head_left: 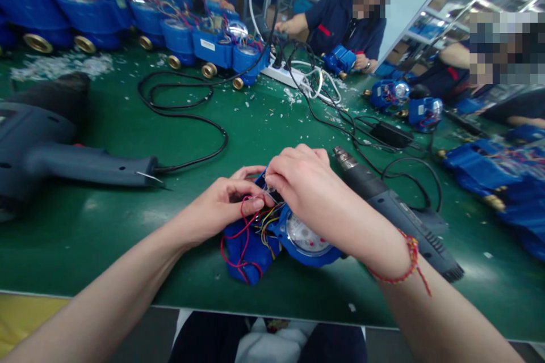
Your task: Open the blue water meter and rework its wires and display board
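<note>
A blue water meter with a clear round dial window lies on the green table in front of me. Beside the dial is its blue housing, with red wires looped over it and yellow wires running between the two. My left hand is closed, thumb and forefinger pinching thin wires above the housing. My right hand reaches over the dial, its fingertips closed on the thin wires close to the left fingers. The exact wire ends are partly hidden by the fingers.
A heat gun lies right of the meter; a larger one lies at left. Black cords cross the table to a white power strip. Blue meters line the back left; others lie right. Co-workers sit opposite.
</note>
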{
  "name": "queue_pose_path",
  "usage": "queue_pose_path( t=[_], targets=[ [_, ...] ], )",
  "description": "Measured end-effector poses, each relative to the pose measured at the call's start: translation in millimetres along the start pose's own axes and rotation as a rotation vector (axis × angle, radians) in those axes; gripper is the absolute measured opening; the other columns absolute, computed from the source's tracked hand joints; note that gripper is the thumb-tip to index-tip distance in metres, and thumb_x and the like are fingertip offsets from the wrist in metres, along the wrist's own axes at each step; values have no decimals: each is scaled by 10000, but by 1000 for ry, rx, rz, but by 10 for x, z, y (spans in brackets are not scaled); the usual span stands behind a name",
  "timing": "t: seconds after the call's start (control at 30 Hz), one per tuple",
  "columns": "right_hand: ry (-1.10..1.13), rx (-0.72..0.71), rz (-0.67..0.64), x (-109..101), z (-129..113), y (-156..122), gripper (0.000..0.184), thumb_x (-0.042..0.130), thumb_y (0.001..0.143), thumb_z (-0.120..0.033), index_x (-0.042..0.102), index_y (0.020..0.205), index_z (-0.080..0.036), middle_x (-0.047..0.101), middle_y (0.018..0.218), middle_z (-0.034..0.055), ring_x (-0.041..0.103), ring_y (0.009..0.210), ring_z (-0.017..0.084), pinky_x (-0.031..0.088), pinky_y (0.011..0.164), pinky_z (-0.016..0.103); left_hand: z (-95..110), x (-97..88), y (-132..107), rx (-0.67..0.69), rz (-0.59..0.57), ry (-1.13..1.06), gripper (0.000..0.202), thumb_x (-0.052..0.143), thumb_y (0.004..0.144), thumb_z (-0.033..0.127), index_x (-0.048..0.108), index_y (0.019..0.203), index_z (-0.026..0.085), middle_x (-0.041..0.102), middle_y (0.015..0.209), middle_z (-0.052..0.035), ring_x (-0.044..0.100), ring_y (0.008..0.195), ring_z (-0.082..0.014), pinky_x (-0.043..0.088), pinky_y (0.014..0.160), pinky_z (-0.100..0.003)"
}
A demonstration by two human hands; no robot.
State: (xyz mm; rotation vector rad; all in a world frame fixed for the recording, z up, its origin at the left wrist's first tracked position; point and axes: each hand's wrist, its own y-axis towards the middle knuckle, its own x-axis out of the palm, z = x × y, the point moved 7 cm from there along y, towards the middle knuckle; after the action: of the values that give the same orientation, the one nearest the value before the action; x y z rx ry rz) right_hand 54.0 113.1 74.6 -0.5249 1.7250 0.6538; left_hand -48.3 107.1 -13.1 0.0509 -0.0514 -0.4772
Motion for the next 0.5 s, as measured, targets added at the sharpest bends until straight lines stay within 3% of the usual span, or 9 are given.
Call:
queue_pose_path(
  t=[0.1, 0.3, 0.5],
  targets=[
    [52, -7, -48, -14, 22, 71, 193, 545, 919, -149, 659, 766, -174, 623, 718, 4, 483, 767, 190, 210, 762, 339, 11, 5, -1, -6, -5, 5, 137, 706, 837, 364, 798, 862, 266, 621, 1171, -56, 415, 1319, -271, 363, 1066, -368],
    [135, 58, -113, -9, 51, 133, 192, 558, 936, -147, 726, 848, -177, 673, 753, -11, 522, 789, 161, 216, 832, 343, -2, -11, 1, -50, -17, 63, 143, 685, 850, 350, 800, 872, 269, 603, 1220, -54, 452, 1279, -277, 367, 1071, -380],
    [213, 44, -40, -34, 62, 98, 199, 557, 926, -109, 721, 876, -208, 693, 797, -42, 540, 825, 149, 226, 864, 342, 32, -171, -66, -23, 137, -95, 179, 625, 840, 248, 799, 868, 281, 649, 1200, -38, 481, 1283, -295, 316, 1110, -406]
  ],
)
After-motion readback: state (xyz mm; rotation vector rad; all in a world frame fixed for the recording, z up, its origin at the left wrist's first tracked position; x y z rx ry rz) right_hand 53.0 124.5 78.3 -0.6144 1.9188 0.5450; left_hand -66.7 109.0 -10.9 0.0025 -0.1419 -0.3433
